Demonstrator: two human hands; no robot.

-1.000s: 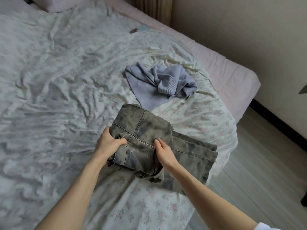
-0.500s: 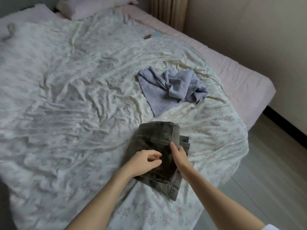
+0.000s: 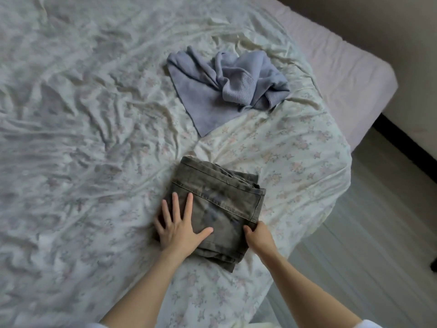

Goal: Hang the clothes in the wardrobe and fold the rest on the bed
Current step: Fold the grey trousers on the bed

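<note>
A rumpled floral bedsheet (image 3: 82,138) fills the left of the view, with nothing on it to the left of the fingers. Next comes the left hand (image 3: 178,227), laid flat with fingers (image 3: 188,204) straight and spread, thumb out to the side. It grips nothing; it presses down on the near left part of the folded trousers (image 3: 220,209), most likely to flatten the bundle and keep its layers from springing open.

The trousers — dark, washed-out grey-green denim — lie as a compact square on the sheet, directly under and between both hands, near the bed's foot corner. At their near right edge the right hand (image 3: 259,237) curls round the fold, thumb on top and the other fingers hidden underneath, so it seems to be squaring that edge or readying to lift.

Well beyond the fingertips, farther up the bed, a lilac knitted top (image 3: 227,84) lies crumpled and unfolded — probably the next piece to deal with. To the right, the pink mattress (image 3: 350,74) shows past the sheet, then the pale floor (image 3: 378,233). No wardrobe is in view.
</note>
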